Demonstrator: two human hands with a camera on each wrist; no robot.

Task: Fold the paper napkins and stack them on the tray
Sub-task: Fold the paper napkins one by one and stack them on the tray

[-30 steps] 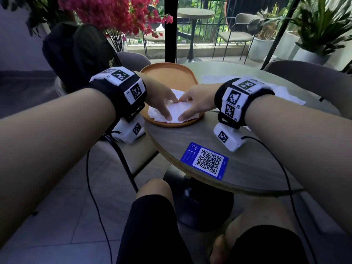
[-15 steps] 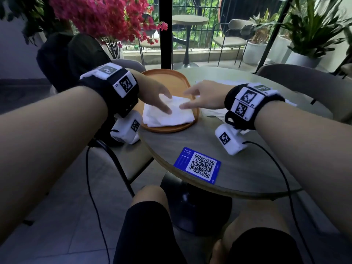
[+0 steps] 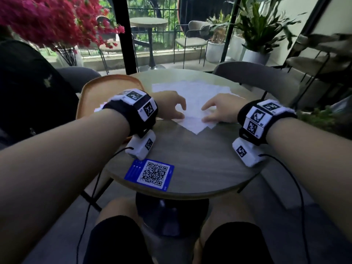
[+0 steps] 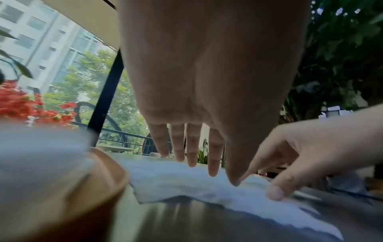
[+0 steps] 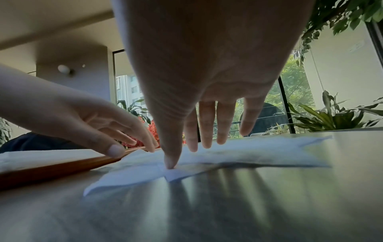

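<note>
where hands press, napkin corner nearward

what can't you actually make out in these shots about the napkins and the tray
- Folded white napkins on the round orange wooden tray: head view, the left wrist band hides nearly all of them; left wrist view, they are only a near blur.
- How many flat white paper napkins lie on the round grey table: their overlapping edges merge.
- Left hand and right hand: thumbs touch the paper; whether they pinch it is unclear.
</note>
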